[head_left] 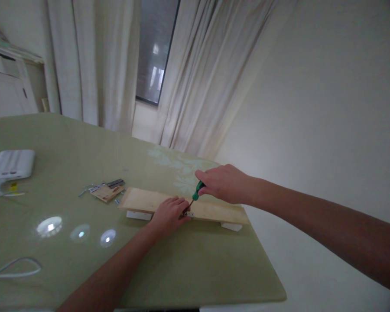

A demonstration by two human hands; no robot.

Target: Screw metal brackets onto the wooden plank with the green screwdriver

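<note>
A long light wooden board (pixel 217 210) lies on white blocks, one (pixel 139 215) under its left part and another white block (pixel 231 226) under its right. My left hand (pixel 170 214) is closed on the board's near edge around the middle, its fingertips beside a small metal fitting (pixel 190 214). My right hand (pixel 225 184) grips a screwdriver (pixel 196 193) with a green and black handle. The screwdriver slants down to the left, its tip at the fitting by my left fingers. A screw under the tip is too small to make out.
Left of the board, a small wooden piece (pixel 106 193) lies with metal strips (pixel 115 183) and several loose screws. A white device (pixel 12 164) with a cable stands farther left, and a white cable loop (pixel 17 271) lies nearer. The green tabletop (pixel 221 273) ends at the right by the wall.
</note>
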